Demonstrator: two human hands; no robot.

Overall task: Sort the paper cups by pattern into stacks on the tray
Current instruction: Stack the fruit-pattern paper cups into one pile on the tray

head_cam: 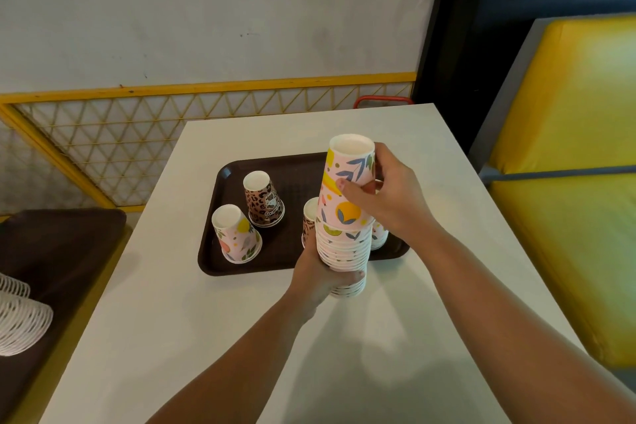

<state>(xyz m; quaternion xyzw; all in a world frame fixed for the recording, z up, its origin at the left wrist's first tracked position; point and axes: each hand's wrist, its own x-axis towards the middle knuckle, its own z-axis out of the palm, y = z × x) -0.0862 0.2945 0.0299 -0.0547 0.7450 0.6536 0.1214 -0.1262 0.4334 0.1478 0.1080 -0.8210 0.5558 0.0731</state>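
I hold an upside-down stack of pink floral paper cups [342, 251] above the near edge of the dark brown tray [275, 262]. My left hand [318, 277] grips the stack's lower part. My right hand [389, 193] is closed on the top floral cup [347, 182]. On the tray stand a leopard-print stack [264, 200], a floral cup [235, 234] at the front left, and another leopard-print cup [308, 220] partly hidden behind the held stack. A floral cup [379, 234] peeks out behind my right wrist.
The tray lies on a white table [241, 337]. To the left, a second dark tray [51, 251] holds white cup lids or rims [17, 317]. A yellow bench seat [568, 182] is at the right, a yellow lattice fence [137, 134] behind.
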